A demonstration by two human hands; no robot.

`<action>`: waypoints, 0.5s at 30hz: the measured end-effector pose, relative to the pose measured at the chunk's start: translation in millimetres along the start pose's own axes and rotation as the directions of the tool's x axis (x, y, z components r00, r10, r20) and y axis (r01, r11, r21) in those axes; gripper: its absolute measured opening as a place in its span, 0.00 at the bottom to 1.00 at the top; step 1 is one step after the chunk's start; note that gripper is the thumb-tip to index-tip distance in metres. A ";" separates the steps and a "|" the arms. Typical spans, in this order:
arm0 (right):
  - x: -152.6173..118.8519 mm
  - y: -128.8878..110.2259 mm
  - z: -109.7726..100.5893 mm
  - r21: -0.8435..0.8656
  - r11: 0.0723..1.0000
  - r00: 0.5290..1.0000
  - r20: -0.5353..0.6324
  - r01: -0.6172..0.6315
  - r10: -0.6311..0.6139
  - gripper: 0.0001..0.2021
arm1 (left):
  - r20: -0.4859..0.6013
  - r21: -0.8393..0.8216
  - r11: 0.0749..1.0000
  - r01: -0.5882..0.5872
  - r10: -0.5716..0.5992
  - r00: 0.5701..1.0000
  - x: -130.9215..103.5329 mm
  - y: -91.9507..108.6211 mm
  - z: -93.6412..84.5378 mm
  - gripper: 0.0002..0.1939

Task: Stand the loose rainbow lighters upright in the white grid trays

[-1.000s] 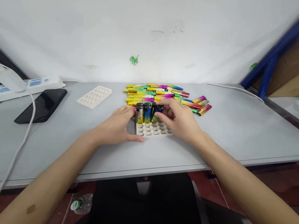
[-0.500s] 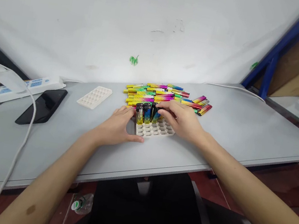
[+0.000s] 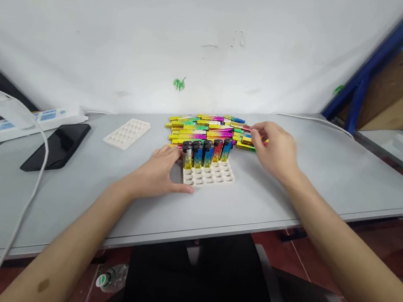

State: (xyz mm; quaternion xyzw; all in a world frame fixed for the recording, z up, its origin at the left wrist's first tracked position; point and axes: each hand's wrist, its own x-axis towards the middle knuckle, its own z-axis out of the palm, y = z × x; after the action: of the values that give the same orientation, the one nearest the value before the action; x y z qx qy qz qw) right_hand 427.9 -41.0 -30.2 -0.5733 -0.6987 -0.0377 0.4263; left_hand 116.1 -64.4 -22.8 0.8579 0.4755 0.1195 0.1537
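A white tray with rows of slots (image 3: 216, 176) lies in front of me. Several shiny coloured lighters (image 3: 197, 155) with black tops stand upright along its back rows. My left hand (image 3: 162, 173) steadies the tray's left side, thumb at the front corner and fingers by the back, partly behind the lighters. Beyond the tray a heap of metallic rainbow lighters (image 3: 200, 126) lies flat on the table. Over the right end of that heap is my right hand (image 3: 276, 147), thumb and forefinger apart, with nothing visible between them; its other fingers are partly hidden.
A second white slotted tray (image 3: 127, 133) rests to the left on the grey table (image 3: 321, 165). Further left are a black phone (image 3: 55, 147), a power strip (image 3: 54, 115) and a white cable (image 3: 36, 186). A white wall (image 3: 128, 32) rises behind. Cardboard (image 3: 397, 95) stands at far right.
My right hand has moved from the tray to the right, over the heap's right end. The upright lighters it covered now show. My left hand stays at the tray.
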 end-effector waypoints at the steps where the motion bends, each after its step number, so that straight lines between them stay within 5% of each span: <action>1: 1.3 15.0 -1.6 -0.100 0.995 1.000 0.023 0.015 -0.013 0.13 | 0.001 0.003 1.000 0.003 -0.003 1.000 -0.1 -0.1 0.0 0.34; 5: 0.8 67.0 -6.8 -0.279 0.958 0.988 0.154 0.068 -0.025 0.18 | 0.000 0.006 1.000 -0.008 0.008 1.000 -0.1 -0.4 0.3 0.34; 9: 0.0 79.2 -11.6 -0.192 0.981 0.984 0.176 0.024 0.011 0.12 | -0.008 -0.006 1.000 -0.010 0.010 1.000 0.2 -0.8 0.7 0.34; 12: 3.2 66.9 -16.1 0.051 0.984 0.977 0.131 -0.173 0.166 0.12 | -0.011 -0.018 1.000 -0.007 0.007 1.000 0.3 -0.3 0.2 0.34; 15: 9.4 48.5 -19.2 0.512 0.788 0.939 0.165 -0.342 0.300 0.15 | -0.014 -0.024 1.000 -0.005 0.004 1.000 0.0 1.1 -0.8 0.34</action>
State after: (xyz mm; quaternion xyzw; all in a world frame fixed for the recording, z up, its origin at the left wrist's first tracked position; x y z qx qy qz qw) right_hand 479.1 -27.7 -33.2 -0.5434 -0.5891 0.2523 0.5422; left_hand 116.7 -64.8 -21.7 0.8562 0.4731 0.1316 0.1605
